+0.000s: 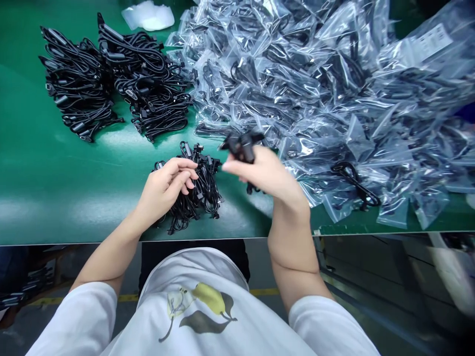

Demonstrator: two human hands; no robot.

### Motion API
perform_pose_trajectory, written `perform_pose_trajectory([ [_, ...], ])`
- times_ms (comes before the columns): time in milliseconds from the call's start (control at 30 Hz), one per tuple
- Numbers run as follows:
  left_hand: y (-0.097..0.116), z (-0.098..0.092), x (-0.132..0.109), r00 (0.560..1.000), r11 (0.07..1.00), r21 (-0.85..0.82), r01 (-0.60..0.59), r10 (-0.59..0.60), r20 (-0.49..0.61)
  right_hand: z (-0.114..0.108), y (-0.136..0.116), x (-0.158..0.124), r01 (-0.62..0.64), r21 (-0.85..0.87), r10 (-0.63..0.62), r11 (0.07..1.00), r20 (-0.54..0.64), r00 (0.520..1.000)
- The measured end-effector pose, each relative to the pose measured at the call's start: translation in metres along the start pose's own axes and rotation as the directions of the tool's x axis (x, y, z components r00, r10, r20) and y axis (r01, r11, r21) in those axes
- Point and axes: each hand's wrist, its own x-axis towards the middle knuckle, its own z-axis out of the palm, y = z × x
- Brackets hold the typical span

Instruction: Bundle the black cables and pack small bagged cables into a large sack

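My right hand is raised a little above the green table and grips a coiled black cable, whose connectors stick out above my fingers. My left hand rests with curled fingers on a small heap of loose black cables lying near the table's front edge. Whether those fingers pinch a cable I cannot tell.
Two larger piles of bundled black cables lie at the back left. A big heap of clear plastic bags with cables inside covers the right half. A folded stack of clear bags sits at the far edge.
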Motion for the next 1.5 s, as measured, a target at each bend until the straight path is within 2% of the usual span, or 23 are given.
perform_pose_trajectory([
  [67,0.001,-0.001,0.000,1.000,0.999,0.034,-0.007,0.008,-0.018,0.009,0.003,0.004,-0.024,-0.241,0.062,0.970,0.152,0.987],
  [100,0.000,-0.001,0.000,1.000,0.999,0.042,-0.008,0.009,-0.024,0.014,0.004,0.006,-0.001,-0.304,0.064,0.953,0.197,0.978],
  [167,0.000,-0.001,0.000,1.000,0.999,0.037,-0.002,0.003,-0.023,0.020,0.004,0.008,0.020,-0.332,0.062,0.943,0.235,0.970],
  [233,-0.001,-0.002,-0.001,1.000,1.000,0.025,0.009,-0.009,-0.014,0.017,0.003,0.009,-0.035,-0.282,0.102,0.959,0.227,0.968],
  [333,-0.001,-0.003,-0.001,0.999,0.999,0.011,0.031,-0.031,-0.008,0.002,0.001,0.007,-0.095,-0.159,0.119,0.983,0.150,0.981],
  [433,0.000,-0.004,-0.001,0.999,0.999,-0.011,0.048,-0.048,-0.010,-0.013,0.001,0.004,-0.030,-0.094,0.036,0.995,0.058,0.998],
  [533,-0.001,-0.005,0.000,0.999,0.999,-0.008,0.033,-0.033,-0.005,-0.024,0.003,0.001,-0.033,-0.180,0.015,0.983,-0.101,0.995],
  [633,-0.002,-0.006,-0.001,1.000,1.000,0.008,0.021,-0.022,0.010,-0.031,0.004,-0.004,-0.066,-0.237,0.001,0.969,-0.266,0.964],
  [700,-0.002,-0.005,-0.002,0.999,0.998,-0.044,0.045,-0.044,0.028,-0.029,0.004,-0.008,0.021,-0.197,-0.086,0.980,-0.329,0.940],
  [767,-0.002,-0.004,-0.002,0.996,0.984,-0.161,0.081,-0.075,0.044,-0.018,0.003,-0.012,0.204,-0.143,-0.239,0.969,-0.316,0.918],
  [833,-0.002,-0.003,-0.001,0.995,0.952,-0.291,0.096,-0.094,0.022,0.001,0.001,-0.015,0.421,-0.141,-0.442,0.896,-0.182,0.878],
  [900,-0.003,-0.003,0.001,0.993,0.920,-0.381,0.085,-0.111,-0.045,0.021,-0.001,-0.018,0.590,-0.213,-0.604,0.779,-0.002,0.797],
  [967,-0.005,-0.005,0.004,0.985,0.894,-0.441,0.086,-0.144,-0.099,0.037,-0.002,-0.019,0.675,-0.267,-0.673,0.688,0.114,0.731],
  [1000,-0.005,-0.006,0.005,0.981,0.877,-0.470,0.097,-0.164,-0.104,0.043,-0.003,-0.019,0.681,-0.255,-0.677,0.686,0.120,0.726],
  [1033,-0.005,-0.007,0.005,0.979,0.857,-0.503,0.109,-0.179,-0.094,0.047,-0.003,-0.019,0.661,-0.210,-0.659,0.721,0.090,0.747],
  [1067,-0.005,-0.009,0.006,0.979,0.836,-0.536,0.118,-0.188,-0.076,0.049,-0.004,-0.018,0.609,-0.138,-0.610,0.781,0.040,0.792],
  [1133,-0.003,-0.012,0.005,0.983,0.799,-0.589,0.121,-0.177,-0.038,0.050,-0.006,-0.017,0.427,0.050,-0.425,0.903,-0.047,0.904],
  [1200,-0.002,-0.013,0.003,0.990,0.777,-0.620,0.104,-0.138,-0.008,0.049,-0.009,-0.015,0.223,0.220,-0.224,0.950,-0.020,0.974],
  [1267,-0.001,-0.013,0.002,0.994,0.775,-0.623,0.102,-0.104,0.034,0.049,-0.010,-0.014,0.083,0.309,-0.122,0.947,0.109,0.987],
  [1333,-0.003,-0.012,0.001,0.994,0.792,-0.601,0.105,-0.093,0.050,0.050,-0.011,-0.013,0.006,0.342,-0.082,0.940,0.208,0.975],
  [1400,-0.005,-0.012,0.001,0.996,0.826,-0.560,0.061,-0.088,-0.021,0.052,-0.010,-0.013,-0.030,0.342,-0.052,0.939,0.228,0.972],
  [1500,-0.009,-0.013,0.003,0.977,0.883,-0.469,-0.028,-0.076,-0.200,0.055,-0.010,-0.012,-0.027,0.315,-0.035,0.949,0.188,0.982],
])
